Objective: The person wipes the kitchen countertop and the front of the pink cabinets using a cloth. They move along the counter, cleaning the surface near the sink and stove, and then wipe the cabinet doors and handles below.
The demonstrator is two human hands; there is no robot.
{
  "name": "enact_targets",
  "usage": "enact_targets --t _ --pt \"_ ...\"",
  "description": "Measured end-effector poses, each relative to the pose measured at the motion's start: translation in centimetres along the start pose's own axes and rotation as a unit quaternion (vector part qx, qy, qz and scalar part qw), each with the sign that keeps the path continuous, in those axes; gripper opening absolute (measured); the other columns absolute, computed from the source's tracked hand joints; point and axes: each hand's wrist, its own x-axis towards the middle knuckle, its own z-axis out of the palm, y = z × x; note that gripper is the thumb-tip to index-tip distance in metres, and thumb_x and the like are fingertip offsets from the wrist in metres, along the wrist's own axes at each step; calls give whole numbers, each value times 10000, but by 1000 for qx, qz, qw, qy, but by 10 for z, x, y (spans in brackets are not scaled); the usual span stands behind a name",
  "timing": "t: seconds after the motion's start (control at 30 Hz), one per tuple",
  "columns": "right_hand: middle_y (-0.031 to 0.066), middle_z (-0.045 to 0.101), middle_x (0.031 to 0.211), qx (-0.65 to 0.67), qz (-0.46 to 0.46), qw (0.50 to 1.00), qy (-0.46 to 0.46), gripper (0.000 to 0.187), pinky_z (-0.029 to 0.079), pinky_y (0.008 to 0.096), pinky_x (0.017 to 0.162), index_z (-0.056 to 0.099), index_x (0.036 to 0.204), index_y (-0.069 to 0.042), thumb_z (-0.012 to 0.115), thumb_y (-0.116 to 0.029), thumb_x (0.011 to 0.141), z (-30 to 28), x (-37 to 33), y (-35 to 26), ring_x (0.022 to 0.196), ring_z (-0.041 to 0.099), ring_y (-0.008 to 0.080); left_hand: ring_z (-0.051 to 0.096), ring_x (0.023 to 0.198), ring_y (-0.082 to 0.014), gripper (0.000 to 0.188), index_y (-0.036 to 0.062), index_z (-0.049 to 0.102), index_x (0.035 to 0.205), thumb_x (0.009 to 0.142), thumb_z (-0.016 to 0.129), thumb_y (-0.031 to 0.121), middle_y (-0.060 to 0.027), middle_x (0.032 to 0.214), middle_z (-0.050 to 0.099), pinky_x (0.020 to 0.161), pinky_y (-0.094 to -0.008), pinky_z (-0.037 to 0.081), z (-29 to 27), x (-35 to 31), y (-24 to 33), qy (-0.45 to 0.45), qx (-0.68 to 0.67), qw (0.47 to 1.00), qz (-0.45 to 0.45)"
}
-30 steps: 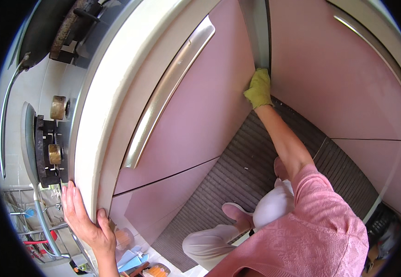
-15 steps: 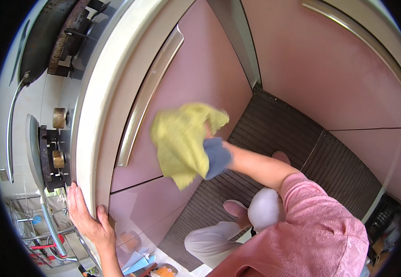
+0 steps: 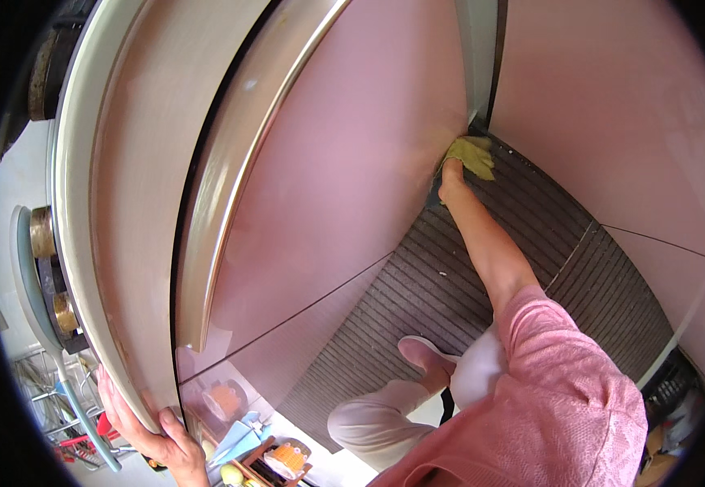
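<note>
Low in the corner where the pink cabinet fronts meet, my right hand (image 3: 452,176) holds a yellow-green cleaning cloth (image 3: 474,157). The cloth lies against the bottom of the left cabinet door (image 3: 352,122), just above the dark ribbed floor mat (image 3: 450,268). A small dark blue piece of fabric (image 3: 434,195) shows beside that hand; its link to the cloth is unclear. At lower left, my left hand (image 3: 153,442) grips the pale countertop edge (image 3: 84,268), fingers over the top and thumb on the front. Most of my right fingers are hidden.
A long metal handle (image 3: 239,178) runs along the near cabinet front. Stove burners (image 3: 42,231) and a pale pan lid or pan (image 3: 28,276) sit on the counter at left, near a wire rack (image 3: 52,398). Boxes and small items (image 3: 267,458) stand at lower left.
My right hand has carried the cloth from the middle of the cabinet door down and away to the floor corner. The view has moved closer to the cabinet; my left hand stays on the edge.
</note>
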Motion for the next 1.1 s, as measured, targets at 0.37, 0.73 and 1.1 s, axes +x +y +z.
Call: enact_targets --t 0.37,0.73,1.1 --pt "89 540 1307 24 -288 948 -135 455 461 348 965 423 1450 -66 440 -312 1068 15 -172 -40 1106 560 212 461 1415 -425 580 0 465 1511 1025 526 311 -215 1504 527 1175 -511 319 -2 16 9 26 42 998 45" --pt "69 646 1145 -200 -140 798 -551 293 505 371 904 588 1237 -38 563 -237 1024 -21 -409 12 1059 621 212 439 1436 -312 651 90 495 1477 879 708 236 -103 1474 538 1144 -475 328 -7 8 17 102 7 995 -4" --pt "89 517 1500 -219 -107 675 -697 482 465 357 1111 457 1500 -42 561 -207 1058 -168 -506 -40 1316 552 184 543 1294 -261 550 63 559 1406 1029 583 462 -147 1398 568 1120 -433 410 -4 -134 144 60 -719 663 -198"
